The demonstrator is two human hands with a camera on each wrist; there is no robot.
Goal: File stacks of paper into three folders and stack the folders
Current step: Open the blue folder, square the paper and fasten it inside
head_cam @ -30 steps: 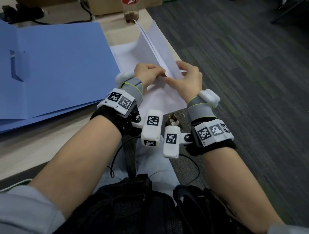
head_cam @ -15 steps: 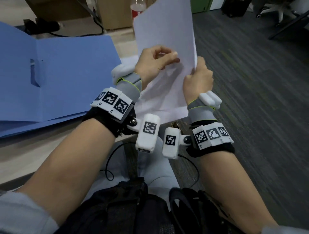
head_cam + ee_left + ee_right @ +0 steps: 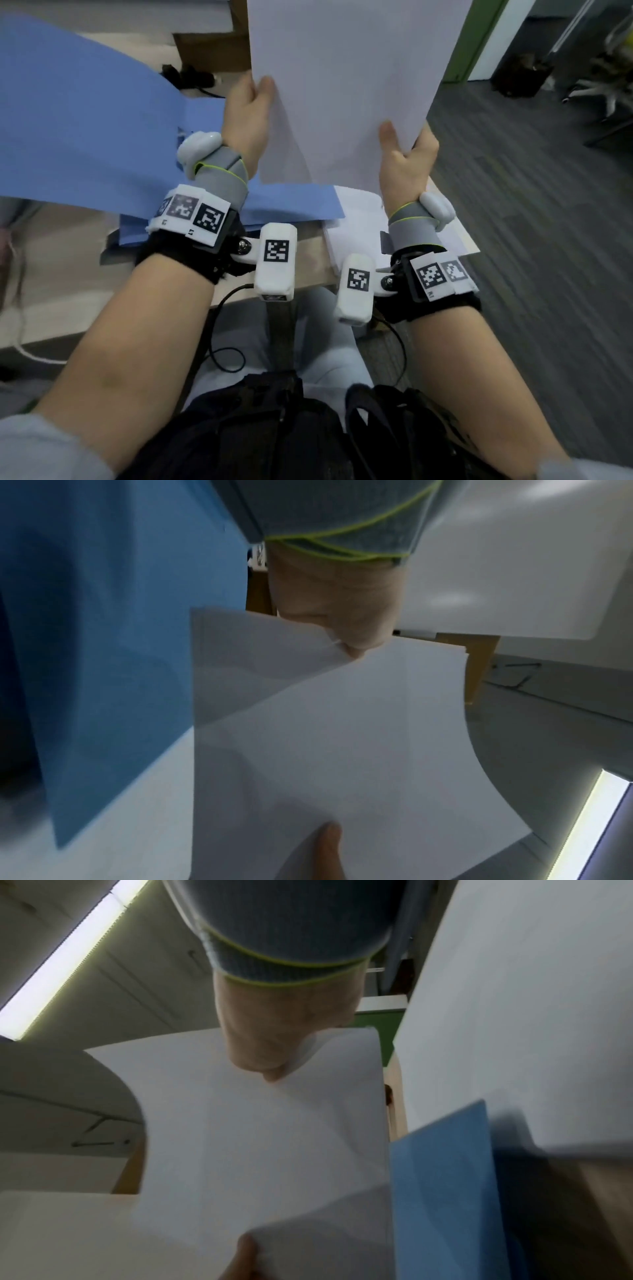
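Observation:
I hold a stack of white paper (image 3: pixel 342 85) upright above the table's near edge. My left hand (image 3: pixel 260 92) grips its left edge with the thumb on the front. At the lower right corner my right hand (image 3: pixel 404 144) pinches the stack, thumb on the near face. The sheets (image 3: pixel 342 737) bend between the hands in the left wrist view, and the right wrist view shows the paper (image 3: pixel 257 1137) too. An open blue folder (image 3: pixel 85 130) lies on the table to the left, over more blue folders (image 3: pixel 294 205). More white paper (image 3: pixel 356 219) lies flat under my right wrist.
The light wooden table (image 3: pixel 308 270) ends close to my lap. A cardboard box (image 3: pixel 212 48) and black cables (image 3: pixel 188 77) sit behind the folder. Dark carpet (image 3: pixel 513 205) lies to the right, with a chair base (image 3: pixel 609 92) farther off.
The paper stack has risen from the table and turned upright. My hands have moved apart from its near corner to its left and right edges. The view has tilted up.

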